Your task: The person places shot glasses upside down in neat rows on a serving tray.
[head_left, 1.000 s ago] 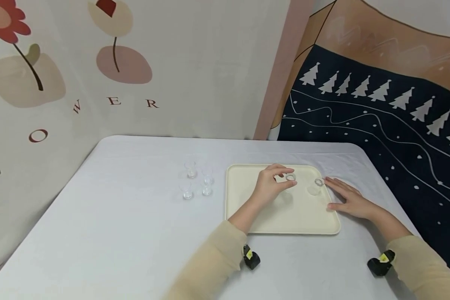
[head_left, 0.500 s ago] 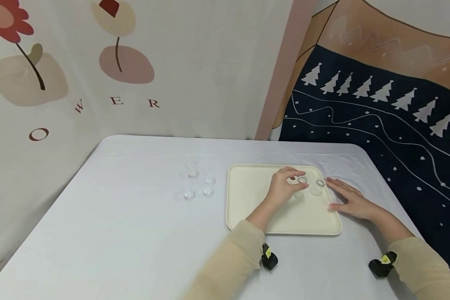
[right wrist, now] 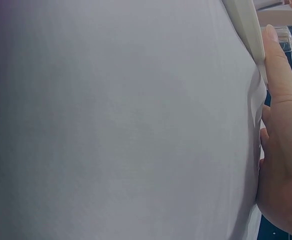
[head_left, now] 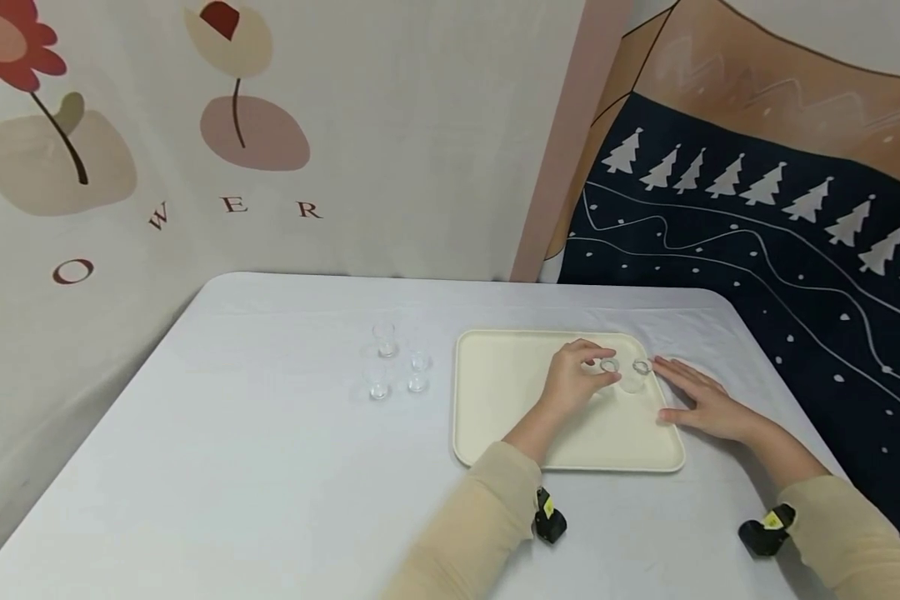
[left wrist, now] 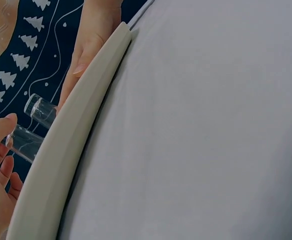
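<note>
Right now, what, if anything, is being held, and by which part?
The left hand pinches a glass near its rim; the right hand holds nothing.

Beneath the left hand (head_left: pixel 576 379), on the tabletop (head_left: pixel 270 450), lies the tray (head_left: pixel 498 371). Rightward come one glass (left wrist: pixel 27 143), a second glass (left wrist: pixel 42 112), then the right hand (head_left: pixel 703 407); other glasses (head_left: pixel 378 389) stand well left.

Below, a white tablecloth (head_left: pixel 255 467). Behind it on the left, a pale curtain (head_left: pixel 420 158) printed with flowers (head_left: pixel 3 42) and dark red letters (head_left: pixel 228 204), edged at right by a pink band (head_left: pixel 566 150). On the right, a navy cloth (head_left: pixel 813 272) with white trees (head_left: pixel 765 187).
</note>
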Demonstrator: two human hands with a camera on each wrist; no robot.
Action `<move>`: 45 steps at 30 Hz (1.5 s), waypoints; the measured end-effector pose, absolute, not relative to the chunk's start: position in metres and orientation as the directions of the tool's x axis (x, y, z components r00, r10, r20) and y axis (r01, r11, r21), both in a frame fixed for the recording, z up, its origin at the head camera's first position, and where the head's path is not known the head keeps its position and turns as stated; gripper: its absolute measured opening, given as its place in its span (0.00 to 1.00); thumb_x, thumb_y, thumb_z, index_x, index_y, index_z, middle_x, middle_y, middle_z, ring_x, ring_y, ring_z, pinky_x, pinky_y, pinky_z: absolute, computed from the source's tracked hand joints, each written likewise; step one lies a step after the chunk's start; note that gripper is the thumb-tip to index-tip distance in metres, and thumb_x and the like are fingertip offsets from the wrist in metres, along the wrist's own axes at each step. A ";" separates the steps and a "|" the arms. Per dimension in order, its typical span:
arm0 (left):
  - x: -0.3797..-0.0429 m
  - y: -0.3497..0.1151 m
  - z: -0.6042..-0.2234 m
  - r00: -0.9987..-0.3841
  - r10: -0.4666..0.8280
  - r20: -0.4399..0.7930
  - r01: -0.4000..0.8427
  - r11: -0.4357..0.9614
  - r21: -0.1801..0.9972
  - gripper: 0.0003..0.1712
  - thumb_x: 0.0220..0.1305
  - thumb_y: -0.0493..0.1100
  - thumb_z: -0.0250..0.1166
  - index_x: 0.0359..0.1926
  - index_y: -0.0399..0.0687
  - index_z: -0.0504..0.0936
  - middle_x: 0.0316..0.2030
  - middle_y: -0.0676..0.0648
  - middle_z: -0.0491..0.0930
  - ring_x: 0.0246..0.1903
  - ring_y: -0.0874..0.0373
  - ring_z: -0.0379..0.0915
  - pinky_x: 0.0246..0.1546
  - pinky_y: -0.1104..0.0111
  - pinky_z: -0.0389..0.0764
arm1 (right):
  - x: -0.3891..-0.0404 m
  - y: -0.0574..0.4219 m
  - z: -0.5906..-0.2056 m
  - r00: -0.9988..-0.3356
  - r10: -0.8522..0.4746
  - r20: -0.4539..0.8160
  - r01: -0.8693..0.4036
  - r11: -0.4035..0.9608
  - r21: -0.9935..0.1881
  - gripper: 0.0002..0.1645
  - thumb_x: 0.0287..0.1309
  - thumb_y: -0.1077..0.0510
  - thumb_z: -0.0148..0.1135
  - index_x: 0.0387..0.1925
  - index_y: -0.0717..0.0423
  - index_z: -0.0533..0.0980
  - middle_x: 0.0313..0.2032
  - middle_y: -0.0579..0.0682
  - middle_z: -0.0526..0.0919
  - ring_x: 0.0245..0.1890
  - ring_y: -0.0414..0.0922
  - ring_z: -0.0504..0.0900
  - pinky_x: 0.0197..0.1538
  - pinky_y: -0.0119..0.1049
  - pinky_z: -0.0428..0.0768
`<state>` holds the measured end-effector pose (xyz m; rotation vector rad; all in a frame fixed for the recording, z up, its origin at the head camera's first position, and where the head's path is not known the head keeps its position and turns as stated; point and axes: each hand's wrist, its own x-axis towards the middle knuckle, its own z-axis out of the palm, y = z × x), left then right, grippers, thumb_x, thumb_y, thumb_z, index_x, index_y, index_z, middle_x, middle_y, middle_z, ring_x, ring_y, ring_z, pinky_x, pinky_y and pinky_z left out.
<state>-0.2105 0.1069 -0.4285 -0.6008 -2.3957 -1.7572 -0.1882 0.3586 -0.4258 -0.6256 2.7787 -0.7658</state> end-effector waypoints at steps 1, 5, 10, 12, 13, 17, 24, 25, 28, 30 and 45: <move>-0.210 0.107 -0.429 -0.917 0.248 0.312 0.373 0.259 0.891 0.17 0.51 0.37 0.75 0.45 0.43 0.86 0.41 0.52 0.81 0.37 0.65 0.71 0.37 0.80 0.71 | -0.188 0.359 -0.426 -0.893 -0.445 -0.073 -0.345 0.778 -0.525 0.50 0.57 0.47 0.66 0.73 0.58 0.51 0.70 0.69 0.49 0.68 0.70 0.42 0.59 0.72 0.41; -0.211 0.107 -0.430 -0.920 0.244 0.306 0.368 0.272 0.889 0.17 0.51 0.37 0.75 0.45 0.43 0.86 0.42 0.51 0.81 0.37 0.64 0.72 0.38 0.80 0.71 | -0.189 0.359 -0.427 -0.894 -0.441 -0.079 -0.339 0.780 -0.526 0.50 0.57 0.47 0.66 0.73 0.58 0.51 0.70 0.68 0.49 0.68 0.70 0.42 0.59 0.72 0.41; -0.212 0.106 -0.432 -0.918 0.236 0.318 0.376 0.268 0.887 0.17 0.51 0.37 0.75 0.45 0.43 0.86 0.43 0.50 0.82 0.39 0.60 0.73 0.39 0.80 0.71 | -0.190 0.360 -0.427 -0.894 -0.441 -0.078 -0.340 0.783 -0.522 0.51 0.56 0.47 0.66 0.73 0.58 0.52 0.70 0.68 0.49 0.68 0.70 0.43 0.60 0.72 0.41; -0.213 0.107 -0.433 -0.918 0.234 0.321 0.378 0.268 0.886 0.17 0.51 0.38 0.75 0.45 0.44 0.86 0.43 0.50 0.82 0.39 0.60 0.73 0.39 0.80 0.71 | -0.191 0.360 -0.427 -0.895 -0.439 -0.079 -0.339 0.784 -0.520 0.51 0.56 0.46 0.66 0.73 0.57 0.51 0.70 0.68 0.49 0.68 0.70 0.43 0.60 0.72 0.42; -0.213 0.107 -0.434 -0.918 0.233 0.321 0.378 0.269 0.886 0.17 0.51 0.38 0.75 0.45 0.44 0.86 0.43 0.51 0.82 0.39 0.60 0.73 0.39 0.80 0.71 | -0.191 0.360 -0.427 -0.895 -0.438 -0.081 -0.337 0.785 -0.520 0.51 0.56 0.46 0.66 0.73 0.57 0.51 0.70 0.68 0.49 0.68 0.69 0.43 0.60 0.72 0.41; -0.213 0.108 -0.435 -0.923 0.230 0.308 0.365 0.269 0.891 0.18 0.51 0.39 0.75 0.45 0.45 0.86 0.44 0.52 0.82 0.39 0.63 0.73 0.39 0.80 0.70 | -0.190 0.360 -0.427 -0.897 -0.434 -0.083 -0.332 0.785 -0.523 0.51 0.56 0.46 0.66 0.73 0.57 0.51 0.70 0.68 0.49 0.68 0.69 0.43 0.60 0.72 0.41; -0.211 0.106 -0.431 -0.923 0.229 0.309 0.366 0.275 0.889 0.21 0.51 0.41 0.76 0.48 0.46 0.85 0.46 0.53 0.82 0.40 0.62 0.72 0.39 0.80 0.70 | -0.188 0.360 -0.427 -0.901 -0.427 -0.081 -0.326 0.788 -0.522 0.50 0.57 0.46 0.66 0.73 0.57 0.52 0.70 0.68 0.49 0.68 0.69 0.42 0.60 0.72 0.41; -0.210 0.105 -0.429 -0.922 0.225 0.315 0.370 0.276 0.887 0.22 0.51 0.41 0.76 0.49 0.46 0.85 0.46 0.53 0.82 0.40 0.62 0.72 0.39 0.79 0.70 | -0.189 0.360 -0.427 -0.900 -0.428 -0.081 -0.328 0.787 -0.523 0.50 0.57 0.46 0.66 0.73 0.57 0.52 0.70 0.68 0.49 0.68 0.69 0.42 0.60 0.72 0.41; -0.208 0.099 -0.424 -0.922 0.216 0.321 0.372 0.266 0.889 0.22 0.51 0.42 0.75 0.50 0.46 0.84 0.48 0.53 0.80 0.41 0.60 0.72 0.41 0.77 0.71 | -0.189 0.360 -0.427 -0.899 -0.431 -0.081 -0.329 0.783 -0.528 0.51 0.57 0.46 0.66 0.73 0.57 0.51 0.70 0.68 0.49 0.68 0.69 0.42 0.60 0.72 0.40; -0.206 0.095 -0.421 -0.926 0.213 0.313 0.360 0.244 0.900 0.23 0.52 0.42 0.75 0.51 0.46 0.84 0.49 0.53 0.79 0.43 0.56 0.72 0.43 0.74 0.72 | -0.190 0.360 -0.427 -0.898 -0.432 -0.079 -0.330 0.782 -0.529 0.51 0.56 0.46 0.66 0.73 0.56 0.51 0.70 0.68 0.49 0.68 0.69 0.42 0.60 0.72 0.40; -0.188 0.053 -0.386 -0.909 0.215 0.358 0.393 0.151 0.907 0.25 0.52 0.44 0.75 0.53 0.47 0.83 0.49 0.57 0.79 0.47 0.52 0.72 0.40 0.62 0.75 | -0.190 0.360 -0.431 -0.906 -0.416 -0.080 -0.320 0.795 -0.516 0.51 0.55 0.45 0.67 0.73 0.57 0.52 0.70 0.68 0.49 0.68 0.69 0.43 0.60 0.71 0.41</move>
